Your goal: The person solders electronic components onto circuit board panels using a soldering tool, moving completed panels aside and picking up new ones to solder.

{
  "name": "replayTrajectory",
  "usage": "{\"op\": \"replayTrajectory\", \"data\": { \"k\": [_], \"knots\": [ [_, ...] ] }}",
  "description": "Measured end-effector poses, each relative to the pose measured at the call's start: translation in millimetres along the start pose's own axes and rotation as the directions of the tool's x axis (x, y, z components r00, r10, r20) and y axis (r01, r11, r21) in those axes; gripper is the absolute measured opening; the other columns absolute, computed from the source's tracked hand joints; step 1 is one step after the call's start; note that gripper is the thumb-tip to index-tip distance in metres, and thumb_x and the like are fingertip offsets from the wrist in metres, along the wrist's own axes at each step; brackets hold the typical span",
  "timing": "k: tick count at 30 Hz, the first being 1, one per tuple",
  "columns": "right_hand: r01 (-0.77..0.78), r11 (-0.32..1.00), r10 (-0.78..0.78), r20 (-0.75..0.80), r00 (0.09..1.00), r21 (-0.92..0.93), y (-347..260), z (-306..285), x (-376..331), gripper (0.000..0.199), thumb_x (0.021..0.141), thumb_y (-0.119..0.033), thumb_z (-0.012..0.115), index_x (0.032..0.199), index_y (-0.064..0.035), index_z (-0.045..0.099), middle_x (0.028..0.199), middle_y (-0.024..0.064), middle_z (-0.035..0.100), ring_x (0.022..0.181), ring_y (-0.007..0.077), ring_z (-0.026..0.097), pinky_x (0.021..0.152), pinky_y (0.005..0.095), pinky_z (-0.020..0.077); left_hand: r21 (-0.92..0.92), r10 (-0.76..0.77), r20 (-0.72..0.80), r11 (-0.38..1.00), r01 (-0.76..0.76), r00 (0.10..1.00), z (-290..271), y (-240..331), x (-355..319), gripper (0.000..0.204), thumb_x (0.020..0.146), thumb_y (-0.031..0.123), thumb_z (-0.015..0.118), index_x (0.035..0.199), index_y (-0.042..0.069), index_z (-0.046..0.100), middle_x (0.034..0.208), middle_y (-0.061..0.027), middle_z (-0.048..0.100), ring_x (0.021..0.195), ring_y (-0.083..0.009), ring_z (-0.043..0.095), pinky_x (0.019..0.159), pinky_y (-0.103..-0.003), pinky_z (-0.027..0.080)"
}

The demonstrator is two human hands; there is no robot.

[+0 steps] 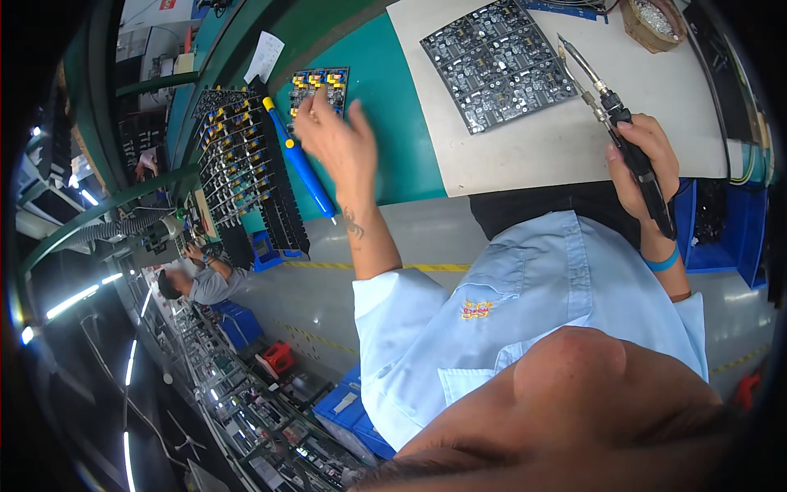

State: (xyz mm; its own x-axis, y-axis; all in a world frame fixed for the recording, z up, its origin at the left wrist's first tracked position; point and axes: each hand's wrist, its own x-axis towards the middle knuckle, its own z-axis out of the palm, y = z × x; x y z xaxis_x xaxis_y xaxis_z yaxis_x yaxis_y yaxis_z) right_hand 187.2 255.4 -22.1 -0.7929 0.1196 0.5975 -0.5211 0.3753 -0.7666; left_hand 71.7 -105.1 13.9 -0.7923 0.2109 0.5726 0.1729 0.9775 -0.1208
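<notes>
My left hand (340, 148) reaches over the green mat, thumb apart from its stretched fingers. Its fingertips overlap the near edge of a small circuit board (334, 80) with yellow and blue parts; whether they touch it I cannot tell. Beside this hand lies a blue desoldering pump (308, 176) with yellow ends. In my right hand (653, 156) are black-handled soldering tweezers (630, 152). Their two metal tips point up and left, by the right edge of a large panel of dark circuit boards (500, 64) on a pale sheet.
A rack (238, 160) of upright boards with yellow parts stands at the left. White pellets fill a brown container (653, 20) at the far right. A blue bin (750, 234) sits below the table's right edge. Another person (209, 285) works farther off at left.
</notes>
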Motion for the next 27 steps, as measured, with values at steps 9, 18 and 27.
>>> {"op": "replayTrajectory", "data": {
  "k": [9,18,27],
  "knots": [
    [0.015,0.999,-0.016,-0.022,1.000,-0.038,-5,3,2,0.037,0.073,0.009,0.068,0.109,0.0016,0.066,0.102,0.0167,0.066,0.079,0.0226,0.062,0.070,0.0288,0.0500,-0.701,0.353,0.280,0.711,-0.061,0.893,45,69,91,0.019,0.099,0.015,0.052,0.108,-0.001,0.057,0.099,-0.0168,0.062,0.084,-0.0287,0.059,0.084,-0.036,0.048],
    [0.012,0.994,-0.013,-0.012,1.000,-0.106,-4,1,2,0.038,0.073,0.009,0.069,0.110,0.0010,0.065,0.103,0.0175,0.066,0.080,0.0232,0.062,0.071,0.0293,0.0507,-0.803,0.356,0.316,0.594,0.048,0.880,67,51,75,0.031,0.099,0.022,0.057,0.119,-0.002,0.062,0.101,-0.0101,0.068,0.082,-0.0160,0.062,0.071,-0.030,0.051],
    [0.002,0.990,-0.005,-0.023,1.000,-0.138,0,3,0,0.037,0.075,0.007,0.071,0.111,-0.0007,0.064,0.103,0.0178,0.066,0.082,0.0244,0.063,0.072,0.0302,0.0515,-0.841,0.188,0.541,0.147,0.521,0.820,58,74,70,0.016,0.104,0.018,0.051,0.101,0.005,0.058,0.087,-0.0008,0.059,0.073,-0.0083,0.051,0.068,-0.021,0.042]
  ]
}}
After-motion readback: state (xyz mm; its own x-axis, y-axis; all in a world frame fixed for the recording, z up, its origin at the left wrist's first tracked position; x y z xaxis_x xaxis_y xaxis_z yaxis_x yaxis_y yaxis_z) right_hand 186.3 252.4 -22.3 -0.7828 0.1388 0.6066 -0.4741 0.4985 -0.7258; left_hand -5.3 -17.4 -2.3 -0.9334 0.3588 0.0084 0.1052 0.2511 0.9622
